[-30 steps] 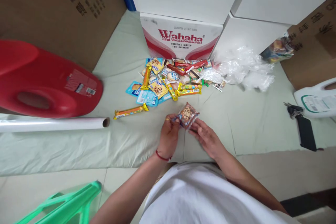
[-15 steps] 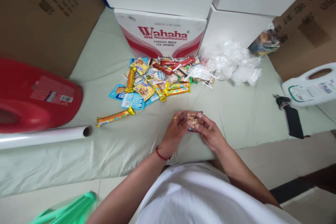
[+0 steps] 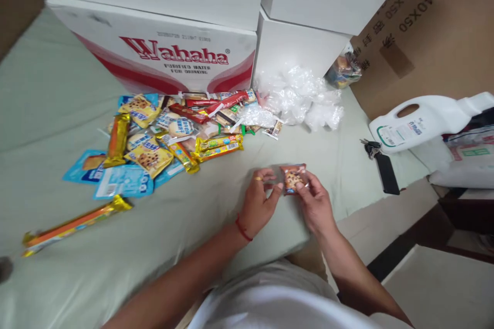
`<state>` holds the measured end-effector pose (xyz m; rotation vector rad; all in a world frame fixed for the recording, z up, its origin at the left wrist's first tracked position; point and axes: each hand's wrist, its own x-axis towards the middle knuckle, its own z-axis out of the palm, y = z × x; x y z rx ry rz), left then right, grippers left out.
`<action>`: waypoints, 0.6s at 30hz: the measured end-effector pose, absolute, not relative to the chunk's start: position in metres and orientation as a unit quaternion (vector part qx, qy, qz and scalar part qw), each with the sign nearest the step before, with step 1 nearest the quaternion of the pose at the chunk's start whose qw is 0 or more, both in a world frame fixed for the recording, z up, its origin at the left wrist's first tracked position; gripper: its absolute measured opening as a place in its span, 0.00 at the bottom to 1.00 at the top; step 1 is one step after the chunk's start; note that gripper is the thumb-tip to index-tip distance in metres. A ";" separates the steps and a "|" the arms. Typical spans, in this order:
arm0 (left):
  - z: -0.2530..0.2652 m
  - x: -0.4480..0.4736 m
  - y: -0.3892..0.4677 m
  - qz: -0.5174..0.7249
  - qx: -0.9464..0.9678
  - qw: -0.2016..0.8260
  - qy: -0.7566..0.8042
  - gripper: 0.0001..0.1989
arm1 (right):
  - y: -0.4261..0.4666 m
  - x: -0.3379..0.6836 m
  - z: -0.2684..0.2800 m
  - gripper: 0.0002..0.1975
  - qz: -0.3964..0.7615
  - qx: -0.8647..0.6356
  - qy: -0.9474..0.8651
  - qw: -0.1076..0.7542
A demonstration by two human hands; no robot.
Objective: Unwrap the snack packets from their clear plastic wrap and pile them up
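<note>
A small brown packet of cookies is pinched between the thumb and fingers of my right hand, just above the green cloth. My left hand is beside it, thumb and fingers apart, with a narrow gap to the packet. Beyond my hands lies a heap of wrapped snacks: yellow cookie packets, red-wrapped bars and blue pouches. One long yellow-and-orange snack bar lies apart at the left.
A Wahaha water carton stands behind the heap. Crumpled clear plastic bags lie to its right. Farther right are a white detergent bottle, keys and a black phone-like object. A brown carton stands behind them.
My left hand has let go of the cookie packet and moved slightly left, its fingers opening. My right hand keeps hold. The view has turned to the right.
</note>
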<state>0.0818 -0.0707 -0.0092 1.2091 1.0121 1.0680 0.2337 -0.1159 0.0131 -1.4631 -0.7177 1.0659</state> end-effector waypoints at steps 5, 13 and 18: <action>-0.016 0.071 -0.058 0.390 0.687 0.459 0.406 0.05 | -0.079 0.340 0.040 0.23 0.285 -0.662 -0.261 0.643; -0.004 0.062 -0.057 0.312 0.740 0.465 0.373 0.11 | 0.099 0.496 0.069 0.10 0.126 -0.717 -0.150 0.669; -0.004 0.061 -0.056 0.292 0.750 0.466 0.367 0.11 | 0.220 0.509 0.041 0.09 0.172 -0.713 -0.252 0.632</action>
